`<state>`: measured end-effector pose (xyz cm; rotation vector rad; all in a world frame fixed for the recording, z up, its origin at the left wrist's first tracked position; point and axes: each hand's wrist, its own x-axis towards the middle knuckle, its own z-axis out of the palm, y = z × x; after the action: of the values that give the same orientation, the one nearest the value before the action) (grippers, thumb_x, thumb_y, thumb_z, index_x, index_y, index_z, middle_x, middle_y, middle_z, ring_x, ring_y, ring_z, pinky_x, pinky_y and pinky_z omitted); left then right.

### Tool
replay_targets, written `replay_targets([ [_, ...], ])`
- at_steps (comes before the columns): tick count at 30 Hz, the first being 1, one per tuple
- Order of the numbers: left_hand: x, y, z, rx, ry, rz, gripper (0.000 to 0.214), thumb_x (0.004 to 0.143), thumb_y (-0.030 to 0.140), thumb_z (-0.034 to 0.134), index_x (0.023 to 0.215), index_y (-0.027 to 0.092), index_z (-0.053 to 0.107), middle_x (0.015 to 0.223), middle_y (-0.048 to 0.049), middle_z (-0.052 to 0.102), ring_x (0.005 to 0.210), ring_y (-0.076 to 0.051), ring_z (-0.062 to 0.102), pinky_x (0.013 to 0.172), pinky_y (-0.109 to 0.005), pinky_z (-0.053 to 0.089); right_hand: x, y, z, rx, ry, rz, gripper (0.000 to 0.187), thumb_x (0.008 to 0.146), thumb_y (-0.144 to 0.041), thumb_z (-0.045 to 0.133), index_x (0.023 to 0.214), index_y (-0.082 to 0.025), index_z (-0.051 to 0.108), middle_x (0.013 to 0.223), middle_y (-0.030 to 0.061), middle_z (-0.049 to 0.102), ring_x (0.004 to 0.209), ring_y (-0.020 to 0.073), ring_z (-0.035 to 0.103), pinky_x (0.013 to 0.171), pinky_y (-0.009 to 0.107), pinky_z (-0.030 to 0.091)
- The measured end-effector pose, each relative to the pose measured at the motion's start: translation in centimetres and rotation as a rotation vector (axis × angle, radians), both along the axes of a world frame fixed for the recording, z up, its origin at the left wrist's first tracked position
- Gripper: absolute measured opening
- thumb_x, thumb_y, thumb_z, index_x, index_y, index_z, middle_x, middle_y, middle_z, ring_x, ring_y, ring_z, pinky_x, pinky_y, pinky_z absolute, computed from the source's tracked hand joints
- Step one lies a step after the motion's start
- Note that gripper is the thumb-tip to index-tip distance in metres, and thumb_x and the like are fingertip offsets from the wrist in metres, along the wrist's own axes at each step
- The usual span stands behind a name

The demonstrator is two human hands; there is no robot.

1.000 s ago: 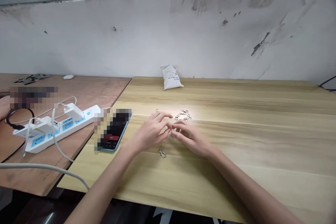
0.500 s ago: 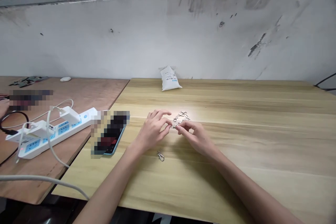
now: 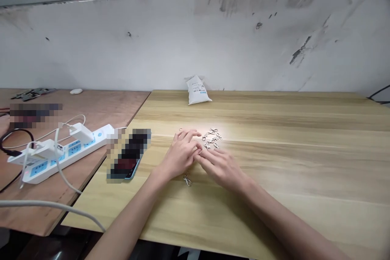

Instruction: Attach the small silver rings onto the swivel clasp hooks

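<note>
The left hand (image 3: 183, 155) and the right hand (image 3: 224, 167) meet at their fingertips over the desk (image 3: 304, 146); each grip looks narrow, but I cannot tell whether something is held inside. The clips (image 3: 213, 139) lie just beyond the right hand, and one single clip (image 3: 187, 180) lies between the left hand and the front edge. The phone (image 3: 131, 158) is near the left edge, the bag (image 3: 199, 92) near the far edge. Rightward, the desk extends widely.
</note>
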<state>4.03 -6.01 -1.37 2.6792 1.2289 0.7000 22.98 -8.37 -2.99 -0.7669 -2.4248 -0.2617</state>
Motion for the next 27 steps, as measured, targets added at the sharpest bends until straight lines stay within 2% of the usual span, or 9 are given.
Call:
replay_targets([
  [3, -0.3, 0.1, 0.0, -0.003, 0.010, -0.025, 0.014, 0.093, 0.018, 0.050, 0.088, 0.021, 0.063, 0.130, -0.0061, 0.057, 0.128, -0.026, 0.044, 0.106, -0.047, 0.034, -0.6, -0.4, -0.2, -0.066, -0.002, 0.027, 0.030, 0.098, -0.010, 0.037, 0.092, -0.019, 0.064, 0.079, 0.0050, 0.066, 0.070, 0.0155, 0.059, 0.058, 0.028, 0.036],
  [6, -0.7, 0.2, 0.2, -0.011, 0.003, -0.023, 0.014, 0.093, 0.021, 0.051, 0.089, 0.021, 0.064, 0.131, -0.0058, 0.056, 0.128, -0.026, 0.044, 0.105, -0.047, 0.035, -0.2, 0.0, -0.4, -0.166, 0.126, -0.064, 0.026, 0.098, -0.014, 0.038, 0.090, -0.019, 0.062, 0.078, 0.0036, 0.066, 0.064, 0.0132, 0.056, 0.056, 0.026, 0.035],
  [10, -0.6, 0.2, 0.3, 0.038, -0.002, 0.021, 0.013, 0.093, 0.021, 0.051, 0.090, 0.021, 0.064, 0.131, -0.0069, 0.056, 0.130, -0.027, 0.044, 0.106, -0.047, 0.034, 0.7, 0.8, -0.5, -0.478, 0.427, -0.154, 0.017, 0.097, -0.028, 0.046, 0.093, -0.020, 0.060, 0.073, 0.0005, 0.063, 0.053, 0.0099, 0.048, 0.053, 0.024, 0.037],
  [13, -0.3, 0.1, 0.4, 0.082, -0.027, 0.026, 0.013, 0.094, 0.021, 0.051, 0.092, 0.021, 0.064, 0.131, -0.0071, 0.056, 0.130, -0.026, 0.044, 0.107, -0.046, 0.034, 0.6, 0.9, -0.5, -0.716, 0.525, -0.121, 0.022, 0.096, -0.036, 0.049, 0.106, -0.020, 0.060, 0.080, 0.0011, 0.063, 0.055, 0.0104, 0.048, 0.054, 0.024, 0.038],
  [15, -0.1, -0.1, 0.5, 0.096, -0.052, 0.030, 0.013, 0.094, 0.021, 0.050, 0.093, 0.021, 0.064, 0.131, -0.0068, 0.056, 0.130, -0.026, 0.044, 0.106, -0.045, 0.035, 0.3, 0.8, -0.3, -0.834, 0.533, -0.044, 0.025, 0.098, -0.038, 0.046, 0.109, -0.020, 0.060, 0.085, 0.0023, 0.064, 0.062, 0.0115, 0.051, 0.057, 0.024, 0.041],
  [17, 0.0, -0.2, 0.5, 0.098, -0.072, 0.037, 0.014, 0.094, 0.020, 0.049, 0.093, 0.021, 0.063, 0.131, -0.0072, 0.056, 0.130, -0.027, 0.044, 0.106, -0.044, 0.035, 0.0, 0.7, 0.0, -0.920, 0.543, 0.027, 0.028, 0.100, -0.038, 0.041, 0.099, -0.019, 0.062, 0.085, 0.0025, 0.063, 0.066, 0.0118, 0.051, 0.058, 0.024, 0.042],
  [19, 0.0, -0.3, 0.6, 0.102, -0.081, 0.042, 0.014, 0.095, 0.020, 0.047, 0.093, 0.020, 0.062, 0.132, -0.0083, 0.055, 0.131, -0.027, 0.044, 0.106, -0.044, 0.035, -0.1, 0.7, 0.2, -0.995, 0.570, 0.063, 0.031, 0.100, -0.039, 0.040, 0.088, -0.018, 0.060, 0.081, 0.0021, 0.061, 0.062, 0.0106, 0.049, 0.055, 0.024, 0.041],
  [22, 0.1, -0.4, 0.7, 0.123, -0.071, 0.036, 0.014, 0.096, 0.019, 0.045, 0.095, 0.020, 0.059, 0.134, -0.0093, 0.054, 0.131, -0.027, 0.044, 0.107, -0.044, 0.034, 0.0, 0.6, 0.3, -1.112, 0.590, 0.104, 0.034, 0.099, -0.043, 0.042, 0.082, -0.018, 0.057, 0.077, 0.0008, 0.057, 0.056, 0.0088, 0.043, 0.051, 0.023, 0.038],
  [27, 0.1, -0.4, 1.0, 0.155, -0.077, 0.038, 0.014, 0.098, 0.019, 0.042, 0.098, 0.020, 0.056, 0.134, -0.0087, 0.054, 0.133, -0.022, 0.042, 0.110, -0.042, 0.031, 0.4, 0.4, 0.5, -1.151, 0.407, 0.160, 0.032, 0.097, -0.041, 0.046, 0.079, -0.018, 0.060, 0.064, -0.0028, 0.050, 0.056, 0.0100, 0.041, 0.052, 0.023, 0.034],
])
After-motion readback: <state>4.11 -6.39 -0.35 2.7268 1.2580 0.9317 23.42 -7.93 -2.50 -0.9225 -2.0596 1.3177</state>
